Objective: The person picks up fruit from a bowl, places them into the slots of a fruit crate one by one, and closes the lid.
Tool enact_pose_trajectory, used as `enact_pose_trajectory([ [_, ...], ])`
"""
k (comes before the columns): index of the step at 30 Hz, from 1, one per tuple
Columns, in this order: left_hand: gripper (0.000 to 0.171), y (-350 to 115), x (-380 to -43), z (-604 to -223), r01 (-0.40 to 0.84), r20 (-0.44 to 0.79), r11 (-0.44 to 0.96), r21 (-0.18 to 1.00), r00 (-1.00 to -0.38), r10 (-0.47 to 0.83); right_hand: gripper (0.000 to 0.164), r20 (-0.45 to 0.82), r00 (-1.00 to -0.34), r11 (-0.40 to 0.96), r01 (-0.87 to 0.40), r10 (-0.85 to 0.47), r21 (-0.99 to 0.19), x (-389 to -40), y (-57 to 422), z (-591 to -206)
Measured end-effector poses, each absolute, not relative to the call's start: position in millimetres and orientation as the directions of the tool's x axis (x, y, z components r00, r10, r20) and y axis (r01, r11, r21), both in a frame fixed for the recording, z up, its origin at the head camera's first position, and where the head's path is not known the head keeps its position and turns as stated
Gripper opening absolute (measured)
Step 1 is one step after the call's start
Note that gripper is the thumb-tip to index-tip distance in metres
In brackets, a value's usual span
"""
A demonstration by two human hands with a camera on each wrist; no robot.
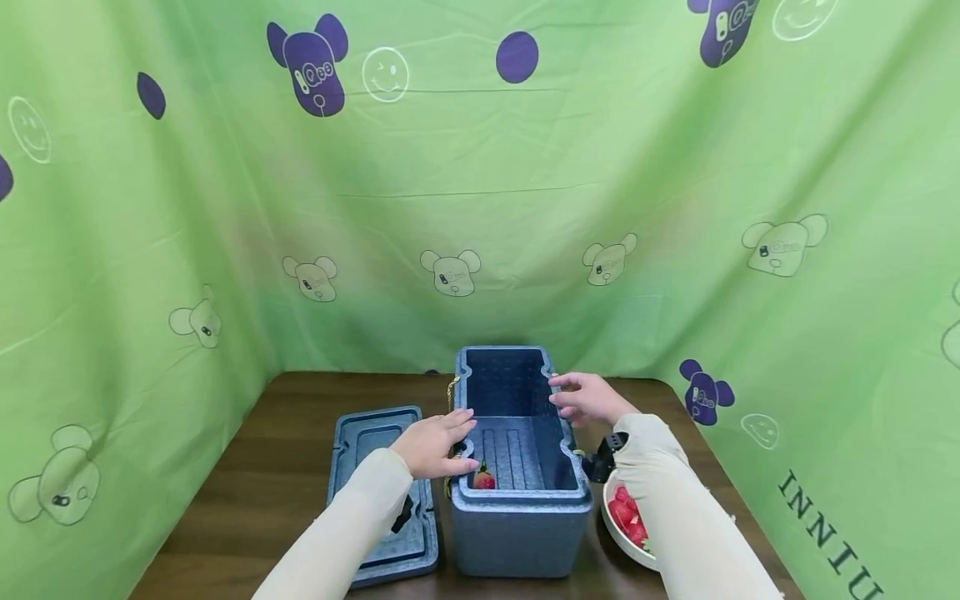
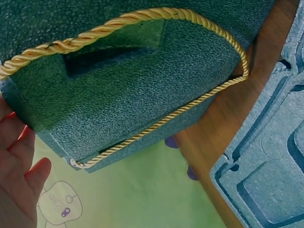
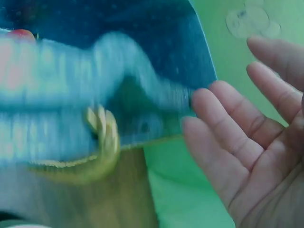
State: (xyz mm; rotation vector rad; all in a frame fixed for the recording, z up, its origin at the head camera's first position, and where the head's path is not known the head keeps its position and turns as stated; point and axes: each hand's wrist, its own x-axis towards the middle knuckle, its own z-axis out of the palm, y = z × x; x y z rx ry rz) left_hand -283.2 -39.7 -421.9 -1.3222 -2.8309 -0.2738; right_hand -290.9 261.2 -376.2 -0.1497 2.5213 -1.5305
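Observation:
A blue foam box stands uncovered, with yellow rope along its side. Inside, at the near left corner, lies a strawberry. My left hand lies over the box's left rim with its fingers stretched out. At the right rim is my right hand, its fingers loosely spread and nothing in them. The right wrist view shows the fingertips right by the rim, while the box there is blurred.
The matching blue lid lies flat on the wooden table, left of the box. A white bowl with red fruit pieces stands to the right, partly hidden by my sleeve. Green printed cloth hangs behind.

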Motion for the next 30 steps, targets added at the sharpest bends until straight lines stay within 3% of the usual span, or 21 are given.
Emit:
enact_pose_trajectory([
  [15, 0.067, -43.6, -285.4, -426.2, 0.752, 0.080, 0.598, 0.278, -0.638, 0.766, 0.057, -0.216, -0.963, 0.577, 0.085, -0.162, -0.812, -256.5, 356.0, -384.0],
  [23, 0.068, -43.4, -284.2, -426.6, 0.762, 0.085, 0.584, 0.281, -0.626, 0.775, 0.058, -0.298, -0.941, 0.542, 0.167, -0.164, -0.824, -235.4, 387.7, -400.3],
  [30, 0.068, -42.9, -284.6, -427.1, 0.763, 0.090, 0.592, 0.259, -0.630, 0.772, 0.064, -0.304, -0.931, 0.520, 0.162, -0.200, -0.839, -224.5, 399.5, -423.5],
])
